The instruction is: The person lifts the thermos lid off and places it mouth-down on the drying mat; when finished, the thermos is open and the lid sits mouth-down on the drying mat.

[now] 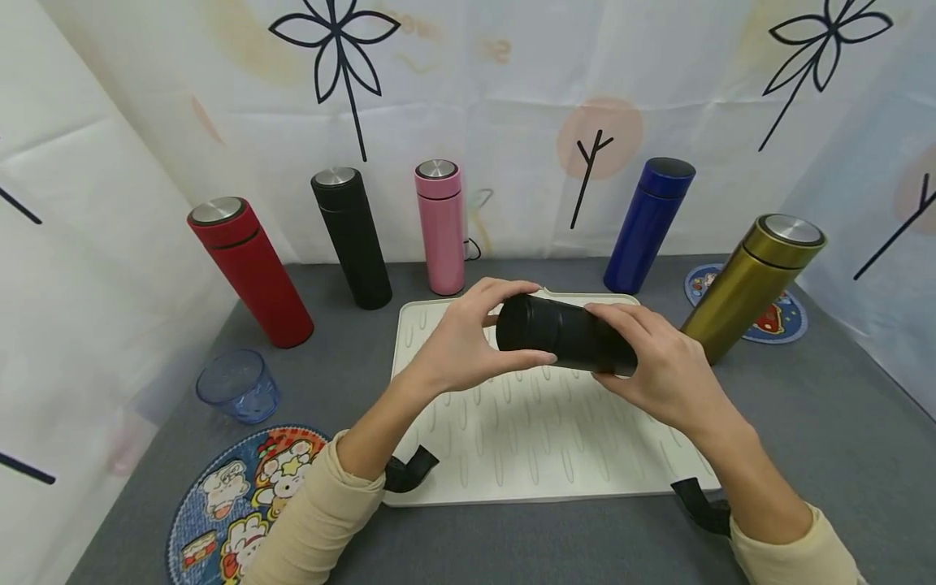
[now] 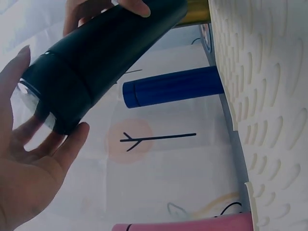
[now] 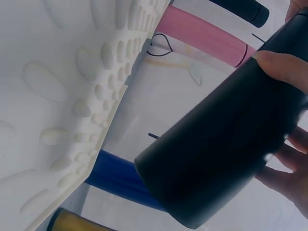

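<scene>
A black thermos bottle (image 1: 566, 331) is held tilted nearly sideways above the white ribbed drying mat (image 1: 504, 443). My left hand (image 1: 464, 345) grips its cap end, with the thumb below and fingers above in the head view. Around the body toward the base, my right hand (image 1: 669, 366) has its thumb and fingers. The left wrist view shows the cap end of the bottle (image 2: 62, 86) between the left thumb and fingers, its shiny top partly covered. In the right wrist view, the plain base end of the bottle (image 3: 192, 168) points down and left.
Behind the mat stand a red bottle (image 1: 252, 272), another black bottle (image 1: 354, 244), a pink bottle (image 1: 442, 231) and a blue bottle (image 1: 647, 231). A gold bottle (image 1: 749, 284) is at right near a small round mat (image 1: 786, 317). A blue glass (image 1: 237, 386) and a cartoon placemat (image 1: 234, 504) lie left.
</scene>
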Demonstrator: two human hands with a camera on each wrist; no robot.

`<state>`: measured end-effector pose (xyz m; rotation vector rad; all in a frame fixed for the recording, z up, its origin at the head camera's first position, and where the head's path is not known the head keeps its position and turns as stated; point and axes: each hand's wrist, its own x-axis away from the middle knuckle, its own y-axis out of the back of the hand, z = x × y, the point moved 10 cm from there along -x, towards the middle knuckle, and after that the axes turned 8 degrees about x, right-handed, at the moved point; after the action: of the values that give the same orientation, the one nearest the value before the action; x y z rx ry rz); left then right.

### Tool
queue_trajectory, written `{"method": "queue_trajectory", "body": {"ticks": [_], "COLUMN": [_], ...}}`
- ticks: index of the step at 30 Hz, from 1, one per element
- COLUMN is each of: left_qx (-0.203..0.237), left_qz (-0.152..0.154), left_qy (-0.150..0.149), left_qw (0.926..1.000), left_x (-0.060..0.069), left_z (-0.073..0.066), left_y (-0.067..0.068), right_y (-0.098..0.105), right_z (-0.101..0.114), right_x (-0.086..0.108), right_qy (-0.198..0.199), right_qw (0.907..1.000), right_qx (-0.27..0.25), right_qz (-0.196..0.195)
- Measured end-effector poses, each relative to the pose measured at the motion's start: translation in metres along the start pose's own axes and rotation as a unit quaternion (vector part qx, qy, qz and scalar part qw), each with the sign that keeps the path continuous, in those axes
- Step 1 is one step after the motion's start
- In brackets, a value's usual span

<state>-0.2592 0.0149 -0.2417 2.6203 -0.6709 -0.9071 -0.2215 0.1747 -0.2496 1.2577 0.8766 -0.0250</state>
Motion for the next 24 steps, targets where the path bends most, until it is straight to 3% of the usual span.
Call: {"method": "queue_trajectory", "body": {"ticks": [2,6,10,14,19,24], "left_qx": [0.004,0.011,-0.002,-0.006,-0.004,0.004], "left_qz": [0.031,0.083,0.100,0.105,0.083,0.041], "left_qy": [-0.018,-0.085,-0.133,-0.154,-0.142,-0.069], "left_qw": [0.9994,0.9929,0.9861,0.9825,0.9864,0.9968], "left_x": [0.000,0.001,0.002,0.004,0.003,0.001], "left_z": [-0.003,-0.013,-0.019,-0.022,-0.021,-0.011], "left_y": [-0.003,-0.006,-0.003,-0.001,0.002,0.007], "right_y": [-0.001,-0.001,-0.003,-0.005,-0.007,-0.008], "right_z": [-0.001,-0.005,-0.007,-0.006,-0.004,-0.003], "right_x": [0.000,0.000,0.001,0.001,0.001,0.001], "right_qy": [-0.004,-0.017,-0.024,-0.022,-0.021,-0.025], "right_qw": [0.9999,0.9993,0.9983,0.9974,0.9968,0.9970], "right_qx": [-0.007,-0.020,-0.032,-0.042,-0.043,-0.037], "right_qz": [0.010,0.026,0.042,0.056,0.064,0.063]}}
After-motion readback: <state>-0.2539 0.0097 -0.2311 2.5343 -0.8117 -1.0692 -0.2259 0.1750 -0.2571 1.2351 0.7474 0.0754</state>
